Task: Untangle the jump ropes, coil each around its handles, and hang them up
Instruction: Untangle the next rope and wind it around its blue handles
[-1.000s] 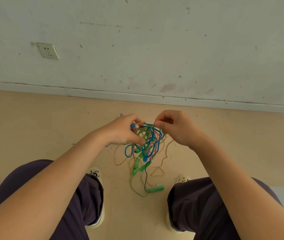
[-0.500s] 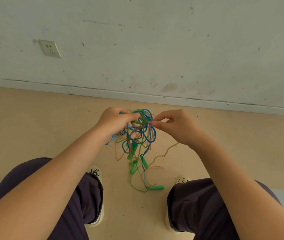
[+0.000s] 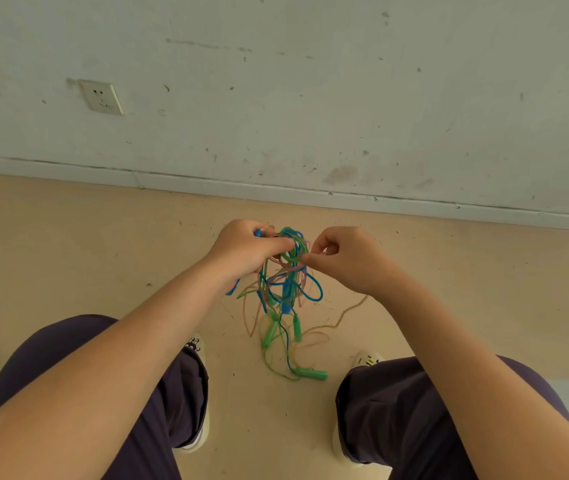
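Head view: tangled jump ropes of blue, green and pale orange cord, lifted above the tan floor between both knees. Left hand clenched around the knot's top with a blue handle end. Right hand pinching a loop beside it. One green handle lying on the floor below.

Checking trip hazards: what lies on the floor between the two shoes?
In the head view, a green handle and loops of green and orange rope lie between them.
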Available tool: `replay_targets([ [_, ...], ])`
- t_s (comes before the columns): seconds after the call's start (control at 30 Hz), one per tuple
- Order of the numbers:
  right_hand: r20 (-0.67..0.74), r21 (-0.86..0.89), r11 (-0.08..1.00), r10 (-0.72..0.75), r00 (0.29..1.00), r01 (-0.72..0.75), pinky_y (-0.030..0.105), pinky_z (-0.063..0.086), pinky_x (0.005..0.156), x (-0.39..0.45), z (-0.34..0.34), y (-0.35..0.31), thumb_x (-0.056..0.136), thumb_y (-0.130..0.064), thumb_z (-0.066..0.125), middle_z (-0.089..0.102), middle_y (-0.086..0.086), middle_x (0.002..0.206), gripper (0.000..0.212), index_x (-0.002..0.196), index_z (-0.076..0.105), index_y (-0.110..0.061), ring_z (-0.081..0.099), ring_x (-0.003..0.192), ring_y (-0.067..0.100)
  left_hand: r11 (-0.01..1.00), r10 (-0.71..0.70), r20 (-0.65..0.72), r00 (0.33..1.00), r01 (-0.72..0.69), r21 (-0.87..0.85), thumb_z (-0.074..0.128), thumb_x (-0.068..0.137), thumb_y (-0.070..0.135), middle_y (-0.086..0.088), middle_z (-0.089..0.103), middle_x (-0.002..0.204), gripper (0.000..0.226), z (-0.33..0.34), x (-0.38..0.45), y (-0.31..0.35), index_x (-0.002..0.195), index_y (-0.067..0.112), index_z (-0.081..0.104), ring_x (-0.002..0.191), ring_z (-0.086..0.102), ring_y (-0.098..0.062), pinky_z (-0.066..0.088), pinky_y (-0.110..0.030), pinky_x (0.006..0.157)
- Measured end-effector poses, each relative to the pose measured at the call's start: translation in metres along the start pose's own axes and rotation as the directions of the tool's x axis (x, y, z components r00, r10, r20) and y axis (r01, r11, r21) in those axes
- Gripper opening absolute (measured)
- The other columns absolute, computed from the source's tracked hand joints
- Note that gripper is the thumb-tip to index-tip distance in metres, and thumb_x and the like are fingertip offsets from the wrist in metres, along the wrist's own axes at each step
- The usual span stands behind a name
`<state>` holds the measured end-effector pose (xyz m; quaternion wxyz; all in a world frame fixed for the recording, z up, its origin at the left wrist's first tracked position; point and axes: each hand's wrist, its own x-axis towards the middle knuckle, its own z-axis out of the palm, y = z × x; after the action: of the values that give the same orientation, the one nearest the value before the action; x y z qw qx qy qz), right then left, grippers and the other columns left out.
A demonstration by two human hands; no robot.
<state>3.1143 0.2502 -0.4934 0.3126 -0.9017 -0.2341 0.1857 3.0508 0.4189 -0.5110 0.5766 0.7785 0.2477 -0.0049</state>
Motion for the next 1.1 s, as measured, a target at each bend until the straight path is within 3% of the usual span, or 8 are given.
replay_targets([
  [0.1,-0.044,0.065,0.998,-0.013,0.999,0.016,0.025,0.028,0.052,0.0,-0.002,-0.002,0.082,-0.031,0.076,0.042,-0.009,0.055,0.021,0.072,0.062,-0.02,0.037,0.049,0.006,0.999,0.042,-0.075,0.996,-0.04,0.027,0.079,0.077,0.024,0.001,0.049,0.06,0.025,-0.001,0.001,0.001,0.068,0.015,0.057,0.049,0.038,-0.011,0.032,-0.028,0.057],
  [0.23,-0.101,0.195,0.98,-0.017,0.995,0.037,0.024,0.025,0.049,0.003,-0.006,-0.001,0.081,-0.028,0.079,0.036,-0.01,0.044,0.018,0.07,0.065,-0.021,0.032,0.041,0.007,1.0,0.013,0.14,0.99,-0.015,0.01,0.078,0.081,0.023,0.013,0.044,0.043,0.04,-0.002,-0.002,0.002,0.06,0.019,0.044,0.04,0.037,-0.009,0.03,-0.02,0.044],
  [0.4,0.095,0.069,0.998,-0.006,0.995,0.0,0.02,0.028,0.049,-0.001,-0.015,0.004,0.086,-0.028,0.074,0.039,-0.01,0.049,0.012,0.077,0.071,-0.02,0.033,0.044,0.005,0.999,-0.035,0.268,0.963,0.03,0.02,0.079,0.082,0.024,0.013,0.043,0.041,0.042,-0.002,-0.004,0.003,0.061,0.02,0.043,0.04,0.035,-0.01,0.028,-0.021,0.043],
  [0.57,-0.221,0.508,0.851,-0.023,0.975,0.135,0.023,0.041,0.051,-0.001,-0.025,0.0,0.092,-0.01,0.063,0.051,0.001,0.056,0.019,0.074,0.061,-0.012,0.046,0.049,0.012,0.988,-0.092,0.225,0.97,0.061,0.141,0.08,0.081,0.021,0.006,0.037,0.049,0.041,-0.002,0.0,-0.004,0.062,0.017,0.043,0.04,0.024,-0.011,0.018,-0.022,0.043],
  [0.67,-0.256,0.589,0.796,0.019,0.966,0.14,0.025,0.045,0.054,-0.001,-0.033,0.001,0.091,-0.003,0.06,0.054,0.006,0.062,0.018,0.073,0.061,-0.008,0.052,0.054,0.017,0.988,-0.094,0.137,0.986,0.075,0.134,0.079,0.079,0.024,-0.001,0.036,0.057,0.036,-0.003,0.001,-0.004,0.066,0.016,0.046,0.047,0.025,-0.015,0.018,-0.026,0.048],
  [0.77,-0.097,0.456,0.89,0.043,0.994,0.006,0.033,0.047,0.058,-0.002,-0.034,0.006,0.088,-0.004,0.053,0.059,0.009,0.064,0.019,0.072,0.064,-0.004,0.057,0.056,0.02,0.998,-0.041,0.103,0.994,0.036,0.045,0.078,0.08,0.022,-0.006,0.036,0.062,0.036,-0.003,0.002,-0.001,0.065,0.015,0.045,0.049,0.027,-0.016,0.02,-0.029,0.051],
  [0.9,0.103,0.34,0.936,0.064,0.993,-0.095,0.036,0.049,0.058,-0.005,-0.025,0.003,0.089,-0.012,0.051,0.066,0.011,0.068,0.019,0.087,0.067,-0.002,0.06,0.057,0.023,1.0,0.003,0.146,0.989,-0.005,0.018,0.079,0.08,0.021,0.011,0.035,0.047,0.045,0.0,-0.001,0.0,0.057,0.021,0.041,0.037,0.03,-0.007,0.023,-0.028,0.051],
  [1.1,0.083,0.204,0.978,0.016,0.996,-0.033,0.021,0.034,0.046,-0.006,-0.012,-0.004,0.084,-0.02,0.069,0.055,-0.004,0.055,0.016,0.091,0.056,-0.015,0.041,0.044,0.007,0.997,0.007,0.121,0.993,-0.015,0.073,0.077,0.08,0.022,0.01,0.029,0.051,0.045,0.0,-0.002,0.001,0.059,0.021,0.037,0.045,0.026,-0.011,0.019,-0.029,0.052],
])
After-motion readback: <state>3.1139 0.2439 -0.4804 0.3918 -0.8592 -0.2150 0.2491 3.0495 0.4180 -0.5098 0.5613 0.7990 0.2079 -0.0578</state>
